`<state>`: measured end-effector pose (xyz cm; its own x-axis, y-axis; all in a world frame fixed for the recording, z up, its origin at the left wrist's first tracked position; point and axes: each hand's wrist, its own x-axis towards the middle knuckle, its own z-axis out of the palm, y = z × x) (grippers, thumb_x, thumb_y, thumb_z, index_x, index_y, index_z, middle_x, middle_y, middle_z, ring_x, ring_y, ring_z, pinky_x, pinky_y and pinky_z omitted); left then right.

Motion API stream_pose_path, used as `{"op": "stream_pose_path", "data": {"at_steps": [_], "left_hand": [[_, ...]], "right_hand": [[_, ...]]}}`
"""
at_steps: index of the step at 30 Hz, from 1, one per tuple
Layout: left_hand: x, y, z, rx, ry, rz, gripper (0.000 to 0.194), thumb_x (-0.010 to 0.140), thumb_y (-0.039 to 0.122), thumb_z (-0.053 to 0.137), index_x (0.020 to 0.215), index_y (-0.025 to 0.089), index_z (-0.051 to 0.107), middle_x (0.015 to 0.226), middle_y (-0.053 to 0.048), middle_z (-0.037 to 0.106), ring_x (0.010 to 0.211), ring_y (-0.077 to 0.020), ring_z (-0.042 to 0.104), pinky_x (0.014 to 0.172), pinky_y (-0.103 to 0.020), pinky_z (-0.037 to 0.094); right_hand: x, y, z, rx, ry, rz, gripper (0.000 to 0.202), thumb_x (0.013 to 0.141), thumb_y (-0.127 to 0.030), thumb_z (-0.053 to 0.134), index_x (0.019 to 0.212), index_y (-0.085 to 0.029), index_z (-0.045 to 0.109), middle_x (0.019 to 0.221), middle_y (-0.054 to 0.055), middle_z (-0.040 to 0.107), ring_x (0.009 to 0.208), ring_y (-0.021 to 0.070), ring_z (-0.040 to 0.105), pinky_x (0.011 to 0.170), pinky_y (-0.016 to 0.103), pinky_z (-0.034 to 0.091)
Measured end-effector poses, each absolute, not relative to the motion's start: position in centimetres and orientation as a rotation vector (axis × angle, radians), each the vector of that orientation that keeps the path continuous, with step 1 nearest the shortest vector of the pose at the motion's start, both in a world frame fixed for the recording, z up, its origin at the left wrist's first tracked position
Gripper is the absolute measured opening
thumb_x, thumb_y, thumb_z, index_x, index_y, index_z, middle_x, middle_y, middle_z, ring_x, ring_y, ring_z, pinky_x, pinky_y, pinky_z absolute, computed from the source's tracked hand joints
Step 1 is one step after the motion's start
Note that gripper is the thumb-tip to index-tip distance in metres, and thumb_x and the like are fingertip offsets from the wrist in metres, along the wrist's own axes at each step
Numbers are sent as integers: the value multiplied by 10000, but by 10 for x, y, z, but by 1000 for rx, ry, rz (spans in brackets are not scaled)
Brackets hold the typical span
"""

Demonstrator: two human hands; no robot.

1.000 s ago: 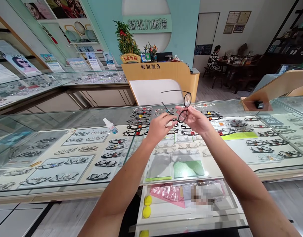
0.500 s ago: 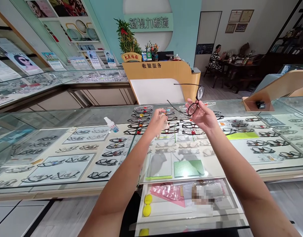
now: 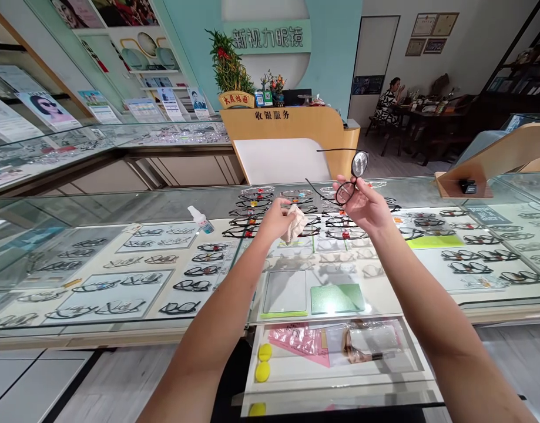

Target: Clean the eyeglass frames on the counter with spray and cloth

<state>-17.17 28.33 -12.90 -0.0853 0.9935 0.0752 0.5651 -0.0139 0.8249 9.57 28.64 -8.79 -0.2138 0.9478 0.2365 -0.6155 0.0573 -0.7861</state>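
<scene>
- Black, round-rimmed glasses with clear lenses [image 3: 360, 164] are up in the air over the long, glass-topped table [image 3: 173, 205].
- The right hand [image 3: 370, 205] has them: its grip is pinched near the middle, with fingers behind the lower lens.
- They are turned almost on end, one lens up and to the right, the other down and to the left. Both thin side bars point left.
- The left hand [image 3: 276, 220] has its grip closed on a crumpled, cream cloth [image 3: 297, 224]. From there, the glasses are up and to the right, with a gap between.
- A small white bottle [image 3: 200, 220] is further left.
</scene>
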Motion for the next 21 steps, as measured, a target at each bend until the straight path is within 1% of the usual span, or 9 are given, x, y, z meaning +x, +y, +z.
{"op": "stream_pose_path", "data": {"at_steps": [2,5,8,10,12,17,19,21], "left_hand": [[-173,286,-130,1608,1723,1027,326,908,232,724,1206,240,591,1038,-59,816,929,-249,764,854,-382,536],[-178,293,-131,1512,1705,1306,353,930,244,709,1251,232,564,1101,-70,816,1031,-233,769,952,-379,551],[-193,304,-129,1405,1745,1738,412,970,231,619,1363,208,497,1064,-57,785,1002,-194,755,987,-341,560],[-210,311,-126,1274,1836,1989,513,977,182,530,1474,193,404,1046,-44,748,962,-173,751,969,-312,571],[-230,318,-122,1083,1936,2143,611,970,146,466,1558,196,304,1044,-28,705,918,-158,752,938,-292,584],[-279,325,-117,516,1973,2261,692,976,110,416,1634,184,217,1034,-7,613,846,-145,751,922,-286,606],[-291,325,-118,364,1934,2268,721,993,110,427,1663,160,167,1067,-30,620,826,-151,738,916,-307,617],[-298,324,-119,289,1904,2251,741,1002,104,434,1677,143,132,1105,-58,642,796,-153,725,894,-327,628]], "right_hand": [[96,287,-88,-476,-985,1515,254,834,-465,921,896,-306,734,1244,9,845,1263,252,757,1129,418,605],[96,287,-89,-456,-994,1520,262,833,-473,924,900,-306,733,1232,7,844,1265,247,757,1140,415,597],[96,286,-89,-449,-1003,1523,264,824,-474,937,901,-312,743,1187,-5,846,1266,247,760,1134,414,600],[96,285,-89,-470,-1006,1506,259,825,-473,936,900,-316,744,1175,-6,843,1285,258,754,1137,430,601],[97,284,-88,-486,-1000,1494,259,819,-471,938,895,-315,745,1183,2,838,1296,270,751,1148,444,598],[97,283,-88,-487,-977,1508,285,774,-458,979,889,-318,760,1180,6,837,1239,257,766,1156,429,602],[97,283,-87,-486,-977,1512,291,764,-459,988,883,-321,761,1170,2,838,1224,254,769,1156,427,603],[97,283,-87,-494,-986,1503,285,771,-465,978,882,-322,758,1172,10,838,1240,267,765,1156,450,607]]}}
